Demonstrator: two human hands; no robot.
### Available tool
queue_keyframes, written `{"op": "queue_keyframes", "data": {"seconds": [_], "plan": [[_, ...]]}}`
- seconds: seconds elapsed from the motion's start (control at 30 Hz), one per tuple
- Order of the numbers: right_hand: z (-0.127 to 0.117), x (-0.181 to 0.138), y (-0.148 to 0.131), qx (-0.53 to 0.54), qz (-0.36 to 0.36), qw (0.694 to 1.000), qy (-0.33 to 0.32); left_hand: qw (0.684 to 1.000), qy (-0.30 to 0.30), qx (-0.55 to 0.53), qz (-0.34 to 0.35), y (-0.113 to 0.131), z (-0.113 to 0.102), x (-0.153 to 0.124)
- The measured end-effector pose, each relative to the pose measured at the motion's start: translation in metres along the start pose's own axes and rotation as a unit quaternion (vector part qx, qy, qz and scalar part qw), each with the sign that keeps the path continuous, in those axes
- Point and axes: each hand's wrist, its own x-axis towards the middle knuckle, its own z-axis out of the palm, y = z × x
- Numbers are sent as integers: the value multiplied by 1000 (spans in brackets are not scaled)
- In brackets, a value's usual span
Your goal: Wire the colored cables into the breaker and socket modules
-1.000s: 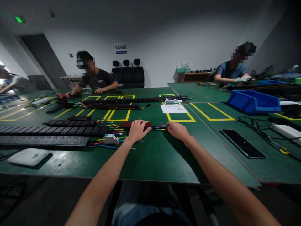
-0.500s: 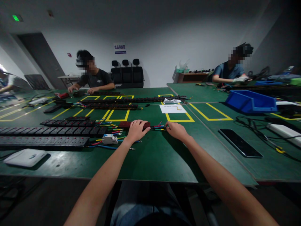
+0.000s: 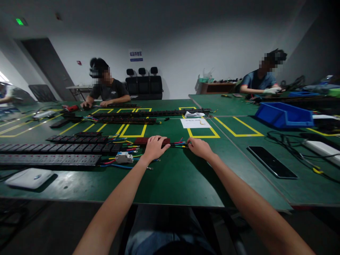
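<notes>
Left hand [image 3: 156, 147] on one red block [image 3: 140, 141], grip unclear, right hand [image 3: 199, 146] pinching wires [image 3: 180, 143], green table [image 3: 170, 180], three seats [image 3: 143, 86], grey wall [image 3: 180, 60]

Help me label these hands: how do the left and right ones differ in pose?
The left hand lies palm down over the red block; the right hand is at the ends of the wires. The left hand's fingers are extended, the right hand's curled in a pinch. Both are bare.

Single head-worn view, facing forward and down, hands [image 3: 156, 147] fairly near, green table [image 3: 170, 184] below, wall [image 3: 183, 60] far beyond
</notes>
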Motion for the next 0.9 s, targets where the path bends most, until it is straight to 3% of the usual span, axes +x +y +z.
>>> {"op": "queue_keyframes", "data": {"seconds": [0.23,0.53,0.9], "plan": [[-2,0,-1,5,9,1000,3,1000,-4,-1,2,1,-3,0],[-3,1,2,32,-12,997,75,1000,-7,-7,1,3,-6,0],[-4,0,0,38,-24,997,61,1000,-1,-1,-1,3,-4,0]]}}
